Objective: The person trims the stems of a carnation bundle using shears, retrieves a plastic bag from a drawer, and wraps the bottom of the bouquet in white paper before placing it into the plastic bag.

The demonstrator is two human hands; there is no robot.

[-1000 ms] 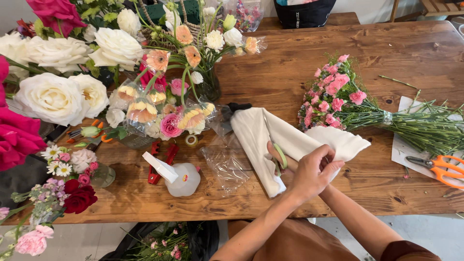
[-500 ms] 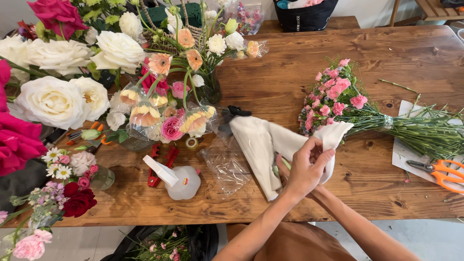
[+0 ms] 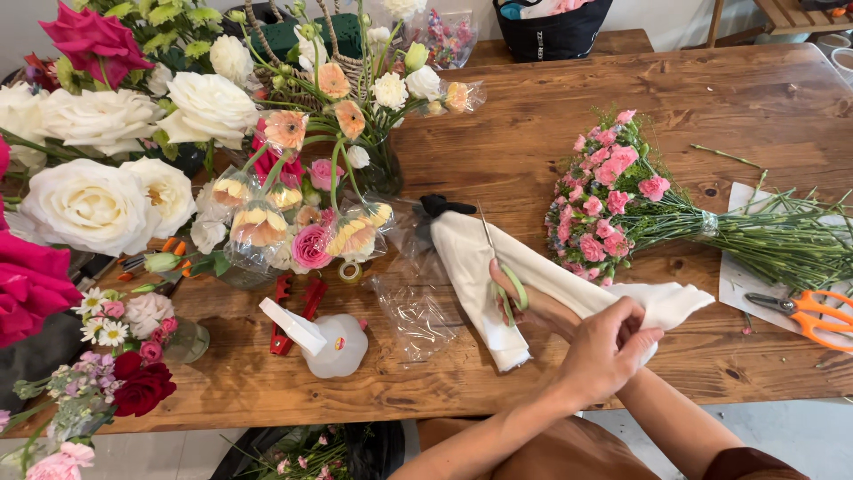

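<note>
Cloth drawn in around the scissors

The left hand (image 3: 611,348) has slid right and toward the table edge since a second ago, fingers pinched on the white cloth (image 3: 569,283), whose far corner is now bunched up. The right hand (image 3: 517,298), crossed beneath it, lies on the cloth with fingers through the green handles of the scissors (image 3: 499,267), blades pointing away. It looks like the blades are being wiped. The pink flower bunch (image 3: 609,191) lies just beside.

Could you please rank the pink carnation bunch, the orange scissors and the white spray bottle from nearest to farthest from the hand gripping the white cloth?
From that hand:
1. Pink carnation bunch, just beyond it.
2. Orange scissors, at the right edge.
3. White spray bottle, leftward.
</note>
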